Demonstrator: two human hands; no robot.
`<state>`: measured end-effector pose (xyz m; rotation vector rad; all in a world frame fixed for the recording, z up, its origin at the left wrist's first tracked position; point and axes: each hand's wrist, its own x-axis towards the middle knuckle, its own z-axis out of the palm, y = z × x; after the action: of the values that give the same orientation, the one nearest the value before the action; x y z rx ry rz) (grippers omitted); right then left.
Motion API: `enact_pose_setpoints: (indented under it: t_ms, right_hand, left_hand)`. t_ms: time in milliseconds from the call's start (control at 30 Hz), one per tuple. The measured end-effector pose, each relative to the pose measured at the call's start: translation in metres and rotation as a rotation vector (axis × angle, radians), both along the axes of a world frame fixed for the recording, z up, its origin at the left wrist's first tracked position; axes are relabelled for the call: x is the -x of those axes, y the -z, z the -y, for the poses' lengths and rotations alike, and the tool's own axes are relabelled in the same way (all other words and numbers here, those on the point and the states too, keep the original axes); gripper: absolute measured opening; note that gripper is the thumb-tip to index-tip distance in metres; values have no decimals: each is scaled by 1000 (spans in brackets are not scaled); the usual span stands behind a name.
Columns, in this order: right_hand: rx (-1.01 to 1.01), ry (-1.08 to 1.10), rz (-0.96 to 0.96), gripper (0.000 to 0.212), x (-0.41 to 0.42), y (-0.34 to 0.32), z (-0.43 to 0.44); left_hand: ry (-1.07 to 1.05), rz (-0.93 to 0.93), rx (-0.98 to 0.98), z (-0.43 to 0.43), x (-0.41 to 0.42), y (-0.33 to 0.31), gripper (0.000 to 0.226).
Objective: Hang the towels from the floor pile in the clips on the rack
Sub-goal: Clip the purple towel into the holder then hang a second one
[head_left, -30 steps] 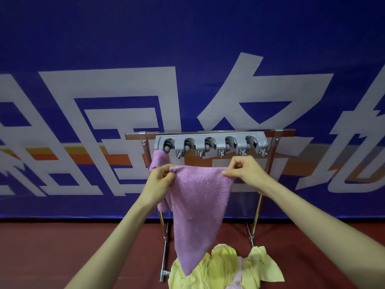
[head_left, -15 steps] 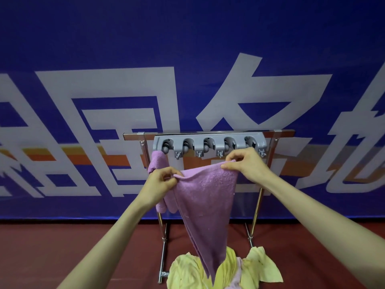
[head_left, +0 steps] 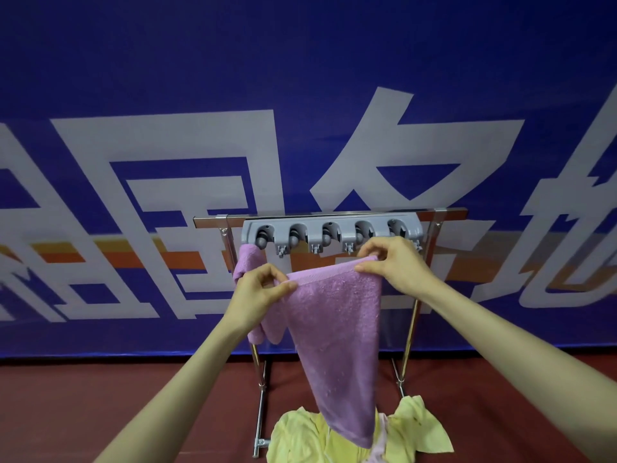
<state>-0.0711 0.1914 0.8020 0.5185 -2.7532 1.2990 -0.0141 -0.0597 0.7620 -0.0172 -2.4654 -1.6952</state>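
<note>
I hold a purple towel (head_left: 337,332) stretched by its top edge in front of the rack. My left hand (head_left: 258,292) pinches the left corner, lower down. My right hand (head_left: 395,265) pinches the right corner just under the grey clip bar (head_left: 330,225), near its two rightmost clips. The towel hangs to a point above the floor pile of yellow towels (head_left: 300,436). Another purple towel (head_left: 248,265) hangs from the leftmost clip, partly behind my left hand.
The clip bar is fixed to a chrome rack (head_left: 410,329) with legs standing on a dark red floor (head_left: 66,402). A blue banner with large white characters (head_left: 200,95) fills the background right behind the rack.
My right hand has lifted its towel corner up to just under the clip bar. The left hand stayed lower, so the top edge now slopes up to the right.
</note>
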Motion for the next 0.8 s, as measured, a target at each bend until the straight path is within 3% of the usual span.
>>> enact_pose_setpoints:
  t_ms: [67, 167, 367, 500, 667, 800]
  right_hand:
    - [-29, -20, -3, 17, 0, 0, -1]
    - [-38, -62, -3, 3, 1, -1, -3]
    - [-1, -109, 65, 8, 3, -1, -8]
    - [37, -262, 191, 21, 1, -2, -7]
    - [-152, -491, 156, 41, -4, -5, -2]
    - [-224, -517, 244, 52, -8, -10, 4]
  left_hand:
    - [-21, -58, 97, -1, 1, -4, 19]
    - [-9, -123, 182, -4, 0, -10, 19]
    - [36, -139, 214, -3, 2, -15, 17]
    - [54, -146, 226, -1, 2, -19, 11]
    - [66, -135, 206, 2, -1, -23, 8]
    - [53, -125, 177, 1, -4, -21, 10]
